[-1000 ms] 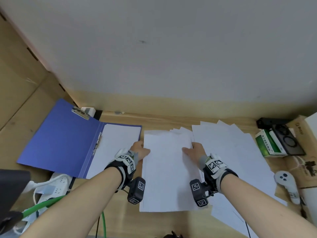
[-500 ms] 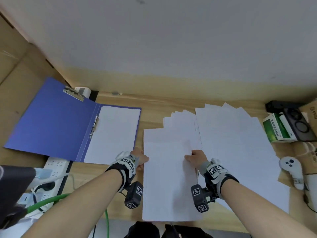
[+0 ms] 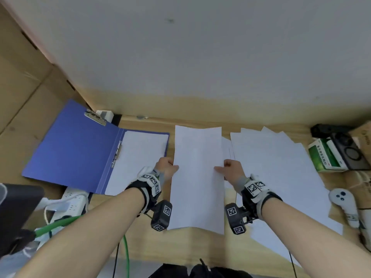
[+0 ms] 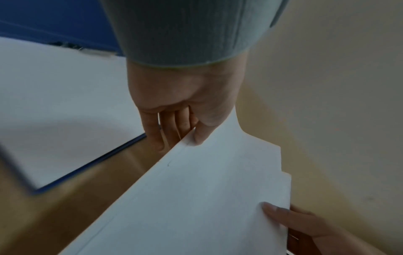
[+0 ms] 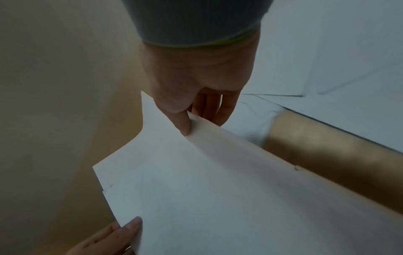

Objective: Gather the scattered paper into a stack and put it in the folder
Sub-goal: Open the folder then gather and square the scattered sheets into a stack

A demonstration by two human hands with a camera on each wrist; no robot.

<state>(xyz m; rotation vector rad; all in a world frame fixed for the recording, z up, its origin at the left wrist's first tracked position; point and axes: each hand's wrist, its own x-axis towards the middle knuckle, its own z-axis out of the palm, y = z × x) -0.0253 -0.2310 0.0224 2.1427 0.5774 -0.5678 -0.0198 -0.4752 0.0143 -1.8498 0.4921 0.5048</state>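
The stack of paper (image 3: 197,177) is held up off the wooden worktop (image 3: 180,245), its far end tilted upward. The left hand (image 3: 166,169) has its grip clamped on the stack's left edge, thumb on top; the right hand (image 3: 230,170) pinches the right edge likewise. Left of the stack lies the open blue folder (image 3: 76,145), which seems already to hold a sheet. Right of the stack, loose sheets (image 3: 281,173) lie fanned out.
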